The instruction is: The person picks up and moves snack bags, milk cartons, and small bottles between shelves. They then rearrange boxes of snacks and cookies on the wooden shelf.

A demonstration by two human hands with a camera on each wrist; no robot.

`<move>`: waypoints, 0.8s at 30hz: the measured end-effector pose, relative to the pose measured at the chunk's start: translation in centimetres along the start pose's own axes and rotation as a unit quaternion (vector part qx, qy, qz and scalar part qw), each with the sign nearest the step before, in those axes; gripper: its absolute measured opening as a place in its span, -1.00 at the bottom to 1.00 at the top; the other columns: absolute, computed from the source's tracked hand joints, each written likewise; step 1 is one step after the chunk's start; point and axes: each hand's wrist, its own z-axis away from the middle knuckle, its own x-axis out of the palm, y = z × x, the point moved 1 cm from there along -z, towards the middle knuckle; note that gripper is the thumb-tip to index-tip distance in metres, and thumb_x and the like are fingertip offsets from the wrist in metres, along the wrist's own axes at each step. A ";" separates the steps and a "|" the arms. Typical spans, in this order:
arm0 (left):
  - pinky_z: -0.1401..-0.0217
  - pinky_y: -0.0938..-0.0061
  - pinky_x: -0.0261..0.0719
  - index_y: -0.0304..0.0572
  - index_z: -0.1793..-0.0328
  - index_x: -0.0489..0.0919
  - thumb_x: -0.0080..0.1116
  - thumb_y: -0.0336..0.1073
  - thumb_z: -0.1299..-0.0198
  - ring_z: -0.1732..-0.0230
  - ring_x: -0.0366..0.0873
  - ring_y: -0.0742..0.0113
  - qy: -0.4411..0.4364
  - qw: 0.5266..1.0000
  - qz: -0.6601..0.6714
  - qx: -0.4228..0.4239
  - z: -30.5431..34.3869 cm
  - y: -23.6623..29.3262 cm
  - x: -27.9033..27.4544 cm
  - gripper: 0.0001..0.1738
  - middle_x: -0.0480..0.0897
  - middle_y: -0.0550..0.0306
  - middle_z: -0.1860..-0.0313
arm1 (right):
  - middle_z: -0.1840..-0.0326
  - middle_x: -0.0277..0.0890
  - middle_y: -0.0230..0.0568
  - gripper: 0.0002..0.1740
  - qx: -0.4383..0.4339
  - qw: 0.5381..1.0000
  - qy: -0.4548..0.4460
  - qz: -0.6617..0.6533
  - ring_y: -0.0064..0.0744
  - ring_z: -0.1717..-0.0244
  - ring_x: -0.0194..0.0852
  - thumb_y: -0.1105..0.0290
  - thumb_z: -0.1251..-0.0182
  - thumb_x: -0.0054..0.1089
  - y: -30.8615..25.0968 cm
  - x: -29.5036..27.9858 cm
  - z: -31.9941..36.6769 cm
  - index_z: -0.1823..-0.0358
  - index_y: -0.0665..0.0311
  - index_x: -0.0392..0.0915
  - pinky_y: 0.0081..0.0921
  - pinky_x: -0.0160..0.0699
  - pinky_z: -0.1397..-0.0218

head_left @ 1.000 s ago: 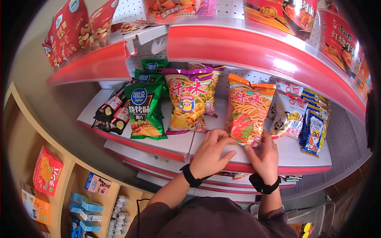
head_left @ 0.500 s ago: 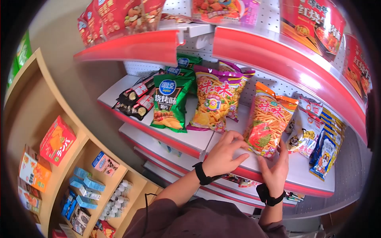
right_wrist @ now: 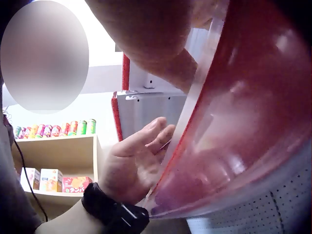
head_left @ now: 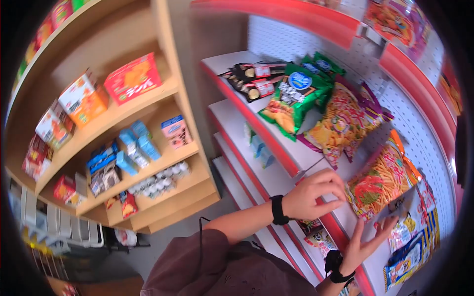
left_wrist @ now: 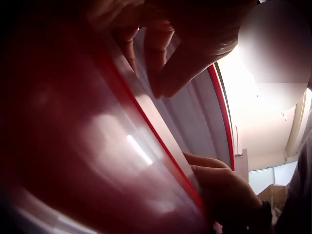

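An orange bag of stick snacks (head_left: 382, 180) leans back on the shelf. My left hand (head_left: 315, 195) hovers over the red shelf edge just left of that bag, fingers loosely bent and holding nothing; it also shows in the left wrist view (left_wrist: 180, 53). Below the bag's lower end is my right hand (head_left: 364, 250), thumb and fingers spread apart with nothing between them. A purple-edged snack bag (head_left: 340, 121) stands to the left, beside a green chip bag (head_left: 292, 101). White snack bags (head_left: 407, 224) lie beyond the right hand.
Black packets (head_left: 253, 81) lie at the shelf's far left end, blue packets (head_left: 407, 264) at its right end. A red-edged upper shelf (head_left: 291, 18) overhangs. At left, a wooden bookcase-like rack (head_left: 173, 93) holds boxes, including a red box (head_left: 132, 79).
The head view has swung left, bringing more of the wooden rack in. Both hands have come away from the orange bag, which stays on the shelf; the right hand's fingers have spread.
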 end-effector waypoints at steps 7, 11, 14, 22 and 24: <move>0.08 0.36 0.56 -0.20 0.11 0.69 0.33 -0.48 -0.23 0.12 0.61 0.19 0.031 0.998 -0.021 -0.044 7.3 4.3 -2.1 -0.88 0.61 0.10 0.13 | -0.58 0.11 0.15 -0.31 -0.143 0.988 0.042 -0.031 -0.04 -0.57 0.12 0.62 -0.41 0.16 0.3 -2.1 0.5 -0.53 0.44 0.13 -0.03 0.19 -0.58; 0.14 0.38 0.57 -0.20 0.08 0.68 0.35 -0.47 -0.22 0.17 0.62 0.22 0.028 0.996 -0.054 -0.064 10.7 6.2 -4.8 -0.84 0.62 0.10 0.16 | -0.49 0.31 0.08 -0.47 -0.119 0.985 0.084 -0.091 -0.17 -0.42 0.35 0.55 -0.50 0.13 -2.0 -3.2 2.7 -0.44 0.46 0.27 -0.18 0.32 -0.49; 0.15 0.38 0.57 -0.18 0.08 0.68 0.34 -0.45 -0.25 0.18 0.63 0.23 0.008 0.990 -0.101 -0.094 13.4 8.2 -8.0 -0.86 0.63 0.13 0.18 | -0.39 0.44 0.03 -0.54 -0.080 0.983 0.057 -0.154 -0.25 -0.32 0.44 0.55 -0.53 0.09 -5.2 -2.8 5.6 -0.40 0.46 0.33 -0.29 0.37 -0.44; 0.08 0.35 0.59 -0.22 0.10 0.68 0.28 -0.42 -0.31 0.16 0.65 0.14 -0.003 0.954 -0.185 -0.237 24.4 15.0 -20.8 -0.91 0.67 0.08 0.19 | -0.13 0.53 -0.14 -0.70 0.065 0.935 -0.191 -0.293 -0.44 -0.07 0.53 0.62 -0.37 0.21 -11.9 5.4 16.3 -0.11 0.35 0.50 -0.47 0.49 -0.20; 0.04 0.35 0.58 -0.23 0.07 0.66 0.26 -0.41 -0.34 0.14 0.64 0.14 0.026 0.943 -0.211 -0.254 27.5 17.2 -24.3 -0.90 0.67 0.07 0.19 | -0.10 0.53 -0.15 -0.73 0.036 0.931 -0.232 -0.281 -0.45 -0.01 0.52 0.61 -0.35 0.22 -15.4 7.1 19.1 -0.06 0.36 0.52 -0.48 0.47 -0.16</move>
